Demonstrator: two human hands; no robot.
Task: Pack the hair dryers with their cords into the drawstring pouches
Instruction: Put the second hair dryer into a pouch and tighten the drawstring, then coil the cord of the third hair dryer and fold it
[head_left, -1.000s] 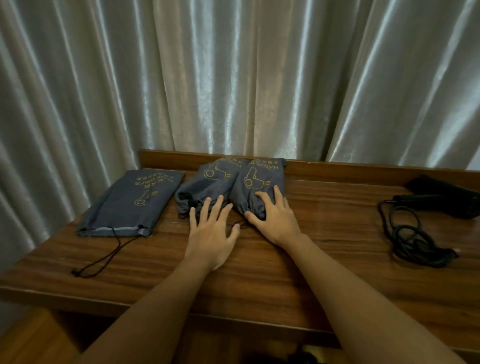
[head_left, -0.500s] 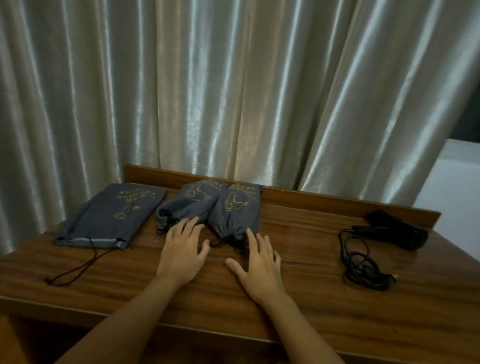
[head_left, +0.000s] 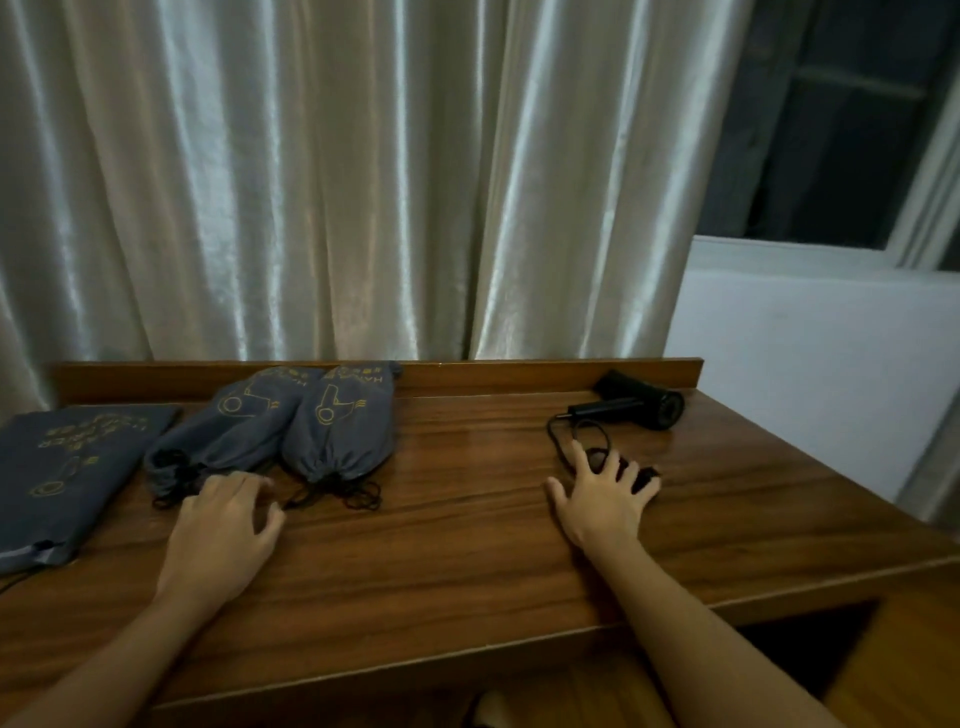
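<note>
Two filled grey drawstring pouches (head_left: 234, 436) (head_left: 340, 431) lie side by side at the back of the wooden table (head_left: 467, 519), mouths drawn tight toward me. A flat empty pouch (head_left: 67, 467) lies at the far left. A black hair dryer (head_left: 641, 405) rests at the back right, its black cord (head_left: 571, 441) coiled in front of it. My left hand (head_left: 223, 530) rests palm down just in front of the left filled pouch, fingers loosely bent. My right hand (head_left: 605, 493) lies with spread fingers on the cord coil, hiding most of it.
A low wooden rail (head_left: 493, 371) runs along the table's back edge, with pale satin curtains (head_left: 337, 182) behind it. A white wall and dark window (head_left: 831, 130) stand at the right. The table's right edge drops off near the dryer.
My right hand has left the filled pouches and moved right onto the cord coil. My left hand stayed near the left pouch. The camera has turned to the right.
</note>
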